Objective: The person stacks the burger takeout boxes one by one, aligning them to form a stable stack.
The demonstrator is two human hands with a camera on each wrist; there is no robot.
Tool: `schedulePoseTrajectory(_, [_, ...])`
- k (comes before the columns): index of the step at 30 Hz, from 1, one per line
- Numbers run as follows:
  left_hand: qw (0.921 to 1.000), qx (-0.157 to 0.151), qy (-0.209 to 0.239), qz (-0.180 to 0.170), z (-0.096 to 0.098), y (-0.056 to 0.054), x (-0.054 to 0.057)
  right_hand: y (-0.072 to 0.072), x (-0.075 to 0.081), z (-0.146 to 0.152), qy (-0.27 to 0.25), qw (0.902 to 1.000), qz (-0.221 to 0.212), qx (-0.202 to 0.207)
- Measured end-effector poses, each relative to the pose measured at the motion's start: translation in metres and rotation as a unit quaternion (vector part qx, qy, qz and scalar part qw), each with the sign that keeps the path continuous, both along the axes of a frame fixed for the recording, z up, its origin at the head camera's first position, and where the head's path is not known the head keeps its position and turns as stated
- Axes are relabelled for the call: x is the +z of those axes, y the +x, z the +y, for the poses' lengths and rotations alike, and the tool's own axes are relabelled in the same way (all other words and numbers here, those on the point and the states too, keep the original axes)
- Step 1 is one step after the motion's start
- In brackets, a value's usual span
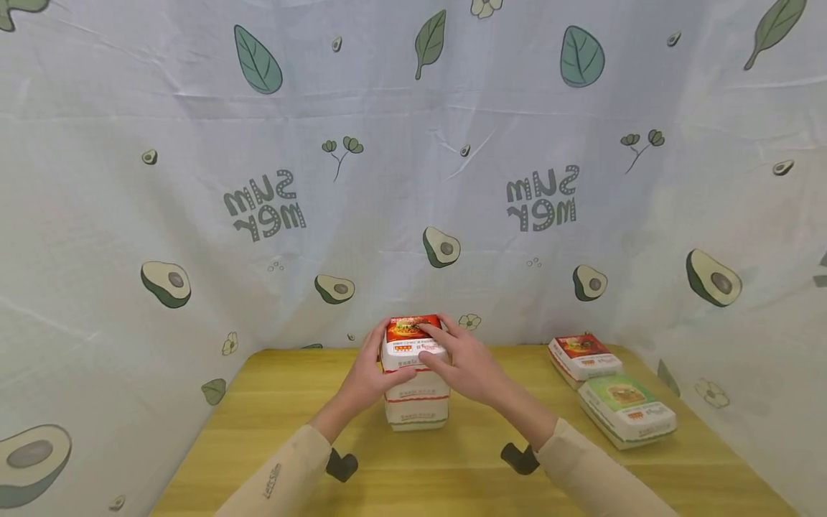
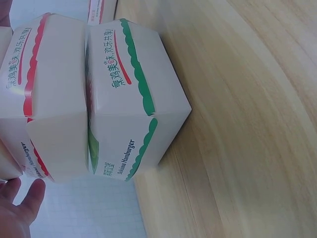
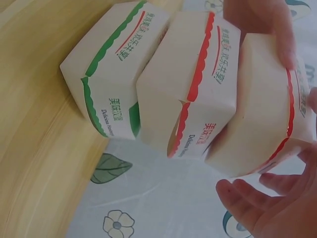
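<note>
Three burger boxes stand in one pile on the table, seen from the front in the head view. The top burger box (image 1: 413,346) is white with a red picture lid. Below it sit a red-trimmed box (image 2: 59,74) and, at the bottom, a green-trimmed box (image 2: 129,99). My left hand (image 1: 367,377) holds the top box from the left, its thumb across the front. On the right, my right hand (image 1: 474,368) holds the same box, one finger over the lid and others round the far side. The right wrist view shows the top box (image 3: 267,99) slightly turned against the middle one.
At the right of the wooden table (image 1: 271,402), a red-lidded burger box (image 1: 584,355) stands behind a green-lidded one (image 1: 627,409). A printed curtain (image 1: 400,179) hangs close behind and beside the table. Dark wrist-worn parts (image 1: 341,465) show by the sleeves.
</note>
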State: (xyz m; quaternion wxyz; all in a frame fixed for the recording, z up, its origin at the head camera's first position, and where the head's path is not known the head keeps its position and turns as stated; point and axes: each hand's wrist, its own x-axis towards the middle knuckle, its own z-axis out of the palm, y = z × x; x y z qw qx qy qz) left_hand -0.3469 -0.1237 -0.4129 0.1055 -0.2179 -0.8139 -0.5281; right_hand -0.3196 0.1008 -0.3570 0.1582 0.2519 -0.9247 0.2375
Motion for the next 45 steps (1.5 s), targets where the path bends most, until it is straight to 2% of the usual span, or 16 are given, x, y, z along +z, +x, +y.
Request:
schedulePoseTrajectory(17, [0.9999, 0.0, 0.002, 0.014, -0.001, 0.0, -0.001, -0.002, -0.003, 0.016, -0.04, 0.9988, 0.029, 0.001])
schedulePoseTrajectory(30, [0.9999, -0.002, 0.004, 0.009, -0.001, 0.0, -0.001, -0.004, -0.006, 0.035, -0.067, 0.997, 0.038, 0.003])
schedulePoseTrajectory(40, [0.9999, 0.002, 0.003, 0.012, -0.001, 0.0, 0.001, -0.003, -0.01, 0.064, -0.065, 0.9969, 0.04, -0.02])
schedulePoseTrajectory(45, [0.9999, 0.005, 0.0, 0.013, -0.003, 0.0, -0.001, 0.0, -0.014, 0.079, -0.054, 0.9975, 0.02, -0.041])
